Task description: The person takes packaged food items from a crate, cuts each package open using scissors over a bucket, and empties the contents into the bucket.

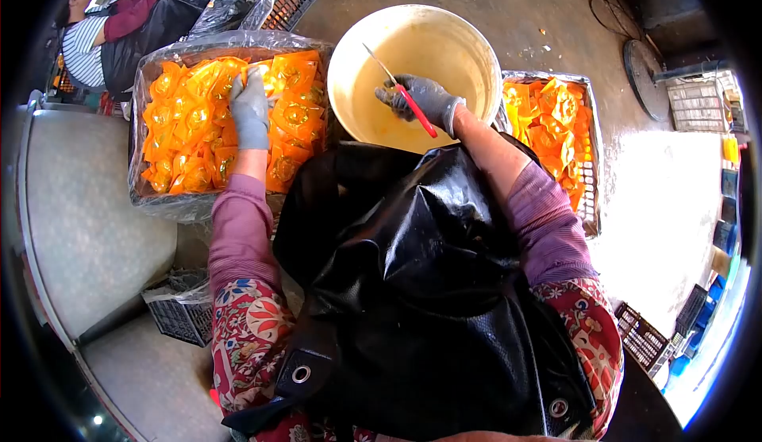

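My left hand [250, 112], in a grey glove, reaches into the plastic-lined crate [135, 152] on the left. Its fingers are closed at the edge of a shiny orange plastic packet [226, 77], among several similar packets with round, glossy middles. My gloved right hand [432, 102] is over the mouth of a large cream-coloured bucket [343, 61]. It grips a small knife [417, 112] by its red handle, and the thin blade points up and to the left. The bucket's inner wall looks yellowish.
Right of the bucket stands another crate [594, 172] holding several orange packets [556, 120]. A black apron [429, 299] covers my lap. At the upper left a person [95, 45] sits near a dark crate [290, 1]. A smaller black crate [181, 315] lies at lower left.
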Action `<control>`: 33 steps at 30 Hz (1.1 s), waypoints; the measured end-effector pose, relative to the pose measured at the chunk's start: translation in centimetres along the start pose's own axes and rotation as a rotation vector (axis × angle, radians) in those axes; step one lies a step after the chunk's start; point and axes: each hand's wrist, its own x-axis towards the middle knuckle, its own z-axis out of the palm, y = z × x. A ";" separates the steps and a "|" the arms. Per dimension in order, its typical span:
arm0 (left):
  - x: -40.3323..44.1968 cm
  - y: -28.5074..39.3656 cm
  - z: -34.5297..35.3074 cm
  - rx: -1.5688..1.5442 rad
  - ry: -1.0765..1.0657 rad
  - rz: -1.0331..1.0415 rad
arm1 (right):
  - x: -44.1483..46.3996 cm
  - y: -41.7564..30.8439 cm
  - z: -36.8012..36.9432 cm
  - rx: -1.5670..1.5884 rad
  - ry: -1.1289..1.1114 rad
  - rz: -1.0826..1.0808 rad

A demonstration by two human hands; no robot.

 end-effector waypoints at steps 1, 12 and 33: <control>-1.1 1.9 0.7 -0.225 -0.036 -0.080 | 0.2 -0.1 0.4 0.162 -0.004 0.045; -12.3 6.6 11.0 -0.303 -0.527 -0.199 | -2.2 -3.9 -1.1 0.701 0.135 0.059; -8.6 5.6 9.7 -0.266 0.043 0.027 | -2.0 -1.3 -1.7 0.141 0.026 -0.032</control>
